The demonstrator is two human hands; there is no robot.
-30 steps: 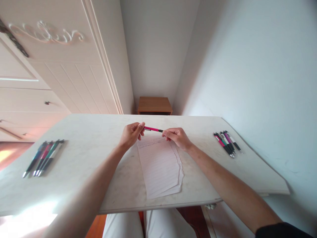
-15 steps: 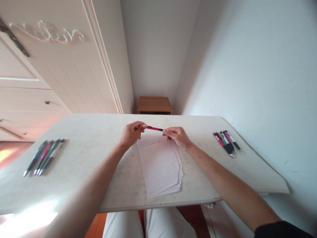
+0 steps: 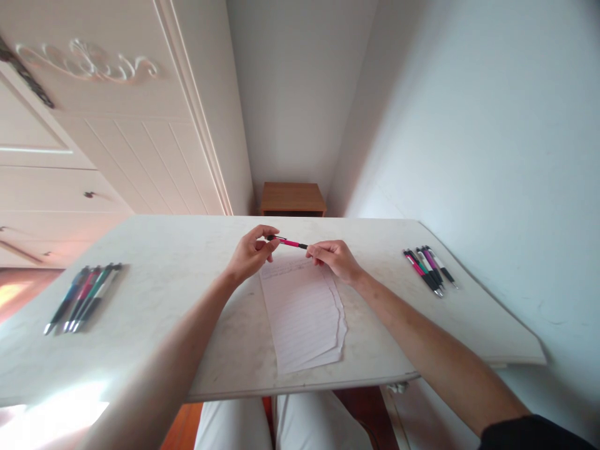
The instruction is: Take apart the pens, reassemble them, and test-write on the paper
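Observation:
A pink ballpoint pen [image 3: 291, 243] with black ends is held level between my two hands, just above the top of the paper. My left hand [image 3: 252, 253] pinches its clip end, with the index finger raised around the black button end. At the other end, my right hand [image 3: 336, 257] is closed on the dark grip and hides the tip. Lined paper sheets [image 3: 302, 315] with torn right edges lie below the hands, with handwriting along the top.
Several pens [image 3: 87, 297] lie side by side at the left of the white table [image 3: 164, 250]. Another group of pens [image 3: 429, 270] lies at the right, near the wall [image 3: 492, 156]. Beyond the table's far edge stands a small wooden cabinet [image 3: 294, 197]; a white wardrobe [image 3: 140, 144] is at left.
My left fingers have shifted on the pen: the index finger has lifted, and more of the clip and button end shows. My right hand has barely moved.

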